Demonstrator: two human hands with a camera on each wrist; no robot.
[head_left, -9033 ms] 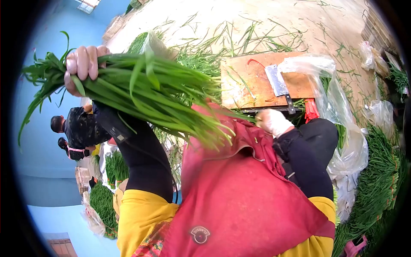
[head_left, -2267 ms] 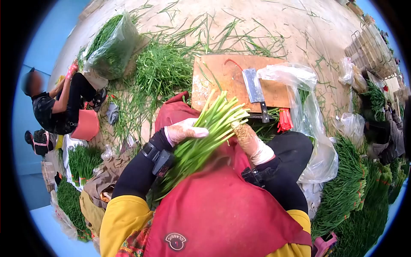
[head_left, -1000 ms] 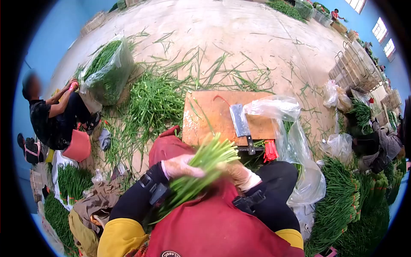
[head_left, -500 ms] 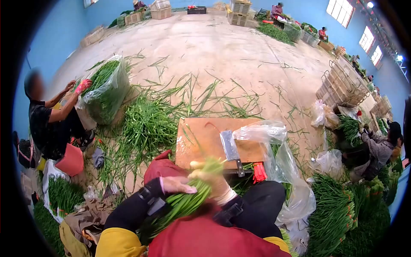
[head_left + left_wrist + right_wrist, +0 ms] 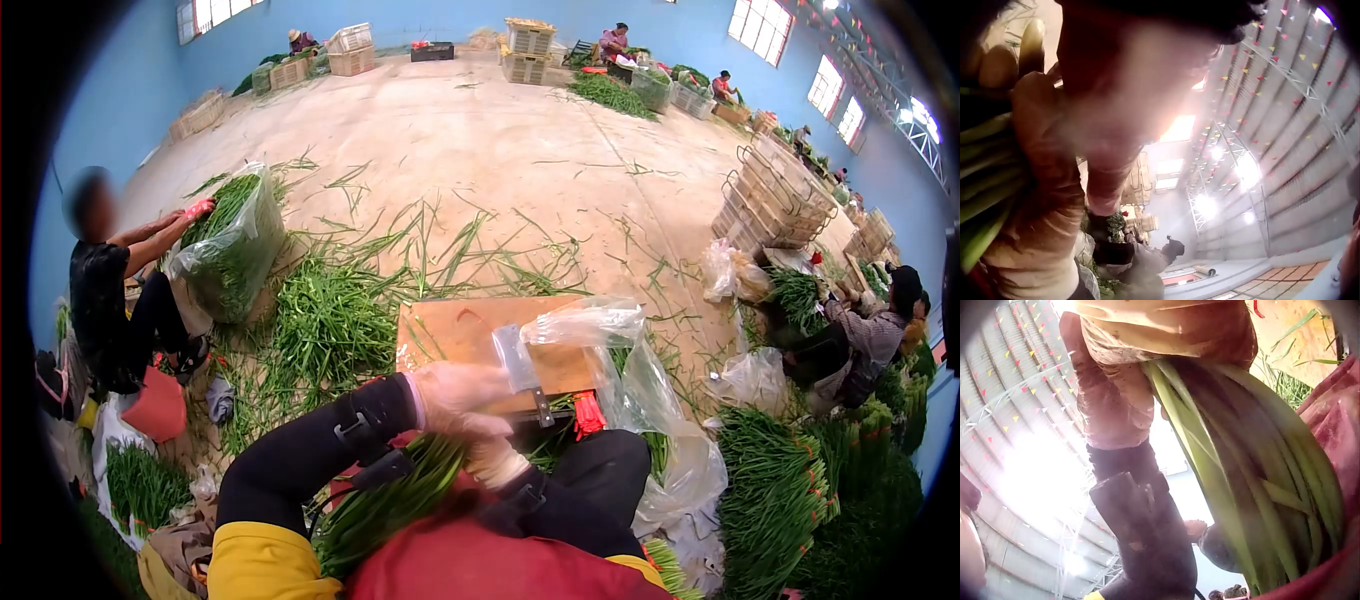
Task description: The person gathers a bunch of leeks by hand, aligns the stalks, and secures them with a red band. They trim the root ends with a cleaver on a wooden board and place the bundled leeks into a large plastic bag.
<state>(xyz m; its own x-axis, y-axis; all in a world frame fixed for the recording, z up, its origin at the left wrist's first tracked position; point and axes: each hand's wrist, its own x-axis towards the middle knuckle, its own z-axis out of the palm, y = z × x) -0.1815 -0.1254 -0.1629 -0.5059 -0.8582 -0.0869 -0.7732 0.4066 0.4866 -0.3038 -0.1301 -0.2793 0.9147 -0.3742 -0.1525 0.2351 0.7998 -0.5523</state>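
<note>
Over the lap, my gloved right hand (image 5: pixel 495 460) grips a bunch of garlic chives (image 5: pixel 400 500) near its pale stalk end. The long leaves trail down and left across the red apron. My gloved left hand (image 5: pixel 455 388) reaches over that end with its fingers extended, overlapping the right hand. In the right wrist view, the right fingers curl round the chives (image 5: pixel 1247 469), and the left hand (image 5: pixel 1113 409) shows just behind. Stalks (image 5: pixel 988 162) also appear beside the right hand in the left wrist view. The stalk tips are hidden under the left hand.
A cleaver (image 5: pixel 515 358) lies on the wooden board (image 5: pixel 440 328) ahead. Red bands (image 5: pixel 588 413) hang at its front edge, beside a clear plastic bag (image 5: pixel 690 460). Loose chives (image 5: pixel 335 325) are heaped left; banded bunches (image 5: pixel 765 500) stand right. A person (image 5: pixel 110 270) sits at left.
The bunch, first held up at left by the left hand, has come down over the lap. The right hand has taken its stalk end; the left hand has moved from the leaves onto that end.
</note>
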